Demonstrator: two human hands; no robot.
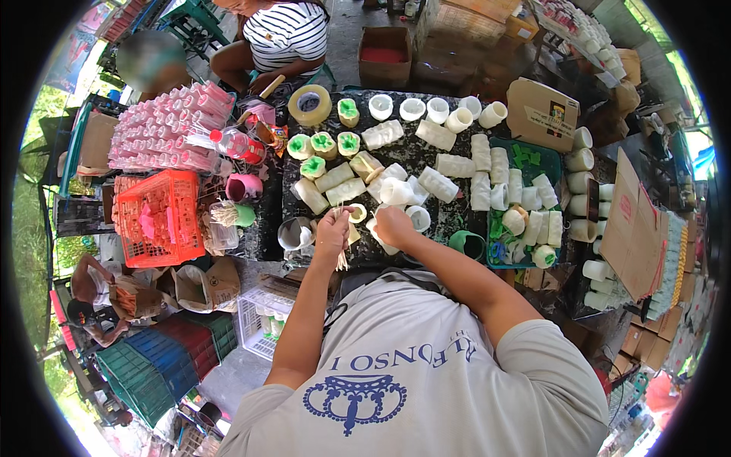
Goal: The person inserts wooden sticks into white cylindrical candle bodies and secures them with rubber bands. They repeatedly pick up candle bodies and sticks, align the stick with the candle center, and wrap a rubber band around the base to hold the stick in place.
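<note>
My left hand [333,232] is closed at the near edge of the black table, with a bundle of thin pale wicks [342,261] hanging below its fingers. Just right of it, my right hand [397,227] curls over a white wax cylinder [381,238], mostly hidden beneath the fingers. A short cream cylinder [356,213] stands between the hands. Beyond them lie several white cylinders with bumpy sides, such as this candle [439,184]. Several upright ones have green tops, like this green-topped candle [323,142].
A roll of tape [310,104] lies at the far left. Pink cylinders [171,126] are heaped beside an orange basket [160,221]. On the right stand a green tray [563,228] of candles and a cardboard box [632,228]. A person in a striped shirt [288,34] sits across.
</note>
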